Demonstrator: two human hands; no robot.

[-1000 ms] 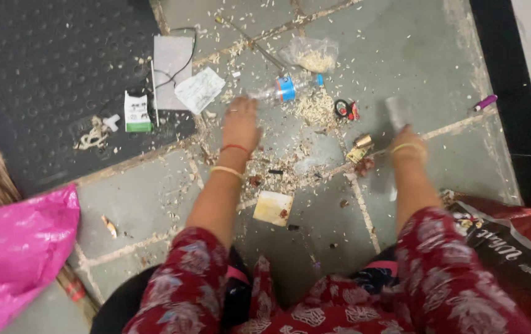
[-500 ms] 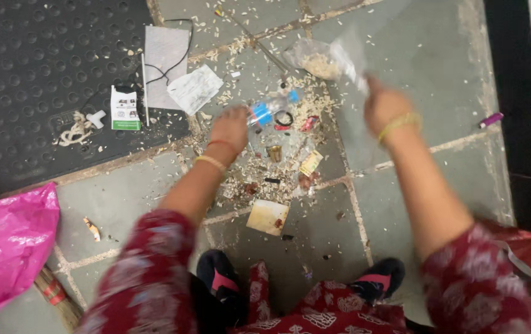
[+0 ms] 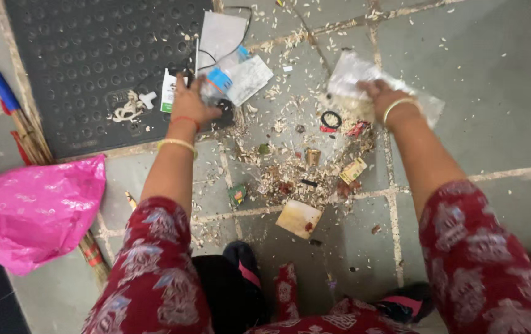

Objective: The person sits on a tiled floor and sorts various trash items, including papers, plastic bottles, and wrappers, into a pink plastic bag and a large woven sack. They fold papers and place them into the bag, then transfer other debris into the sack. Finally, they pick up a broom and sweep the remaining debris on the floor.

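Grey stone floor tiles (image 3: pixel 494 80) carry a scatter of husks and small litter (image 3: pixel 305 167), seen from above between the person's two outstretched arms. Left hand (image 3: pixel 192 104): fingers curled round the lower end of a clear plastic bottle (image 3: pixel 219 77) with a blue label, which lies tilted across the edge of the black rubber mat (image 3: pixel 86 55); the bottle's cap end points away from the hand, over a white paper slip (image 3: pixel 248 79). Just beside the hand's outer edge lies a small green-and-white packet (image 3: pixel 168 91), touching or nearly touching the fingers. Right hand (image 3: pixel 384 96): pressed palm-down onto a crumpled clear plastic bag (image 3: pixel 355 71), fingers bent over it; whether the bag is gripped or only pinned cannot be told. A black ring (image 3: pixel 330 119) and a red scrap (image 3: pixel 357 128) lie just beside this hand, toward the litter. The two hands are well apart, with the litter between and below them. A tan card piece (image 3: pixel 299 218) lies near the person's knees. At far left, a pink plastic bag (image 3: pixel 33 207) rests against a broom (image 3: pixel 21 127) with a blue handle tip.
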